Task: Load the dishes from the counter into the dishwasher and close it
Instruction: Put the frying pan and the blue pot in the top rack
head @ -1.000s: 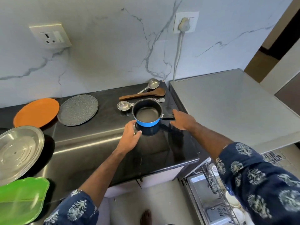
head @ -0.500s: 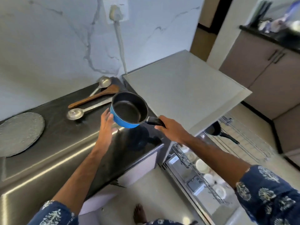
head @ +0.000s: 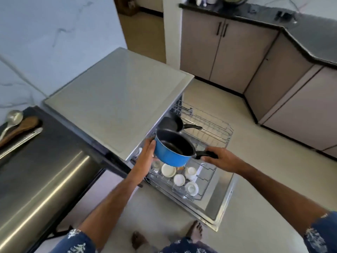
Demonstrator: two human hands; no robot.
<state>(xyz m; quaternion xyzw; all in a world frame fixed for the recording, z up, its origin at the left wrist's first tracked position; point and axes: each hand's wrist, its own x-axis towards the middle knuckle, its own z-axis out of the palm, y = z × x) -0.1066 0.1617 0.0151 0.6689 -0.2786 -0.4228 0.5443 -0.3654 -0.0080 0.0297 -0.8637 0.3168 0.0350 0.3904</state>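
I have the blue saucepan [head: 170,154] in the air above the pulled-out dishwasher rack [head: 209,172], carried two-handed so it stays level: my right hand [head: 221,159] is curled tight round its black handle [head: 205,153], my left hand [head: 147,156] lies flat with straight fingers against the wall opposite, steadying it. Beyond both hands a black frying pan [head: 170,124] already sits in the rack; white cups [head: 179,178] fill the wires under my hands, so I judge the free space lies just past the saucepan

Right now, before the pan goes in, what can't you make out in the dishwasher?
Head view only:
- Rack space under the blue saucepan: hidden by the pan.
- Left hand fingertips: behind the pan wall.
- Black frying pan: near edge covered by the saucepan.
- Lower rack items: blurred, partly hidden.
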